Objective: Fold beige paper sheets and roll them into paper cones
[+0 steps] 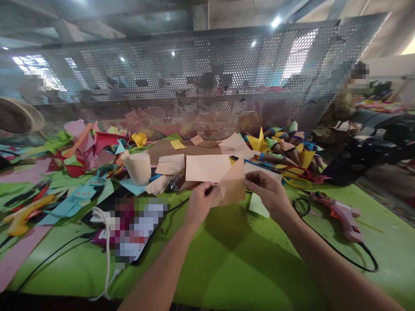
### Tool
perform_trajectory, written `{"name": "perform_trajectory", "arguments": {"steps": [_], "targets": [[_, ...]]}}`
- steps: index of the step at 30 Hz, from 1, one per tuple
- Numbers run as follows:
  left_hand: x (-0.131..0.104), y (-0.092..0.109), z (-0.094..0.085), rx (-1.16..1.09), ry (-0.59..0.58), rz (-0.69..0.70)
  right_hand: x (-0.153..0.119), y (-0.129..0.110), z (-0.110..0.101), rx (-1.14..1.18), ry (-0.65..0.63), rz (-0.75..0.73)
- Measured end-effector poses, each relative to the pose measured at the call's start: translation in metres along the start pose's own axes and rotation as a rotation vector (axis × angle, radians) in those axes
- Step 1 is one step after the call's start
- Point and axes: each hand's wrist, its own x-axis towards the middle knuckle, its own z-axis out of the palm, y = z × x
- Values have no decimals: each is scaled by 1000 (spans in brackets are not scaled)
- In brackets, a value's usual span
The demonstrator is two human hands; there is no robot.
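A tan sheet of paper [234, 186] is held up over the green table, its top corner pointing upward. My left hand [201, 202] pinches its left edge between thumb and fingers. At the opposite edge my right hand [270, 193] grips the same sheet with closed fingertips. Behind it lies a paler cream rectangle of paper [205, 167], partly covered by the held sheet. A small pale green piece of paper [258, 204] rests on the table beneath my right hand.
A pink glue gun [343, 216] with a black cable lies right; a yellow glue gun [24, 214] lies left. Near my left arm are a phone [145, 229] and white cable [106, 255]. A cream cup [138, 168], coloured paper heaps [84, 147] and a perforated metal screen [181, 73] stand behind.
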Motion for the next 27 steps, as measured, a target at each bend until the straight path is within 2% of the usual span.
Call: {"name": "perform_trajectory", "arguments": {"steps": [5, 8, 12, 18, 27], "targets": [[-2, -2, 3, 78, 19, 36, -5, -6, 2, -9, -120, 121], [-4, 0, 5, 139, 30, 109, -10, -5, 6, -3, -201, 240], [-7, 4, 6, 241, 28, 196, -17, -1, 12, 102, -244, 349], [-10, 7, 10, 313, 13, 213, -19, 1, 18, 171, -168, 362], [-14, 11, 13, 366, 48, 206, -21, 0, 21, 55, -180, 288]]}}
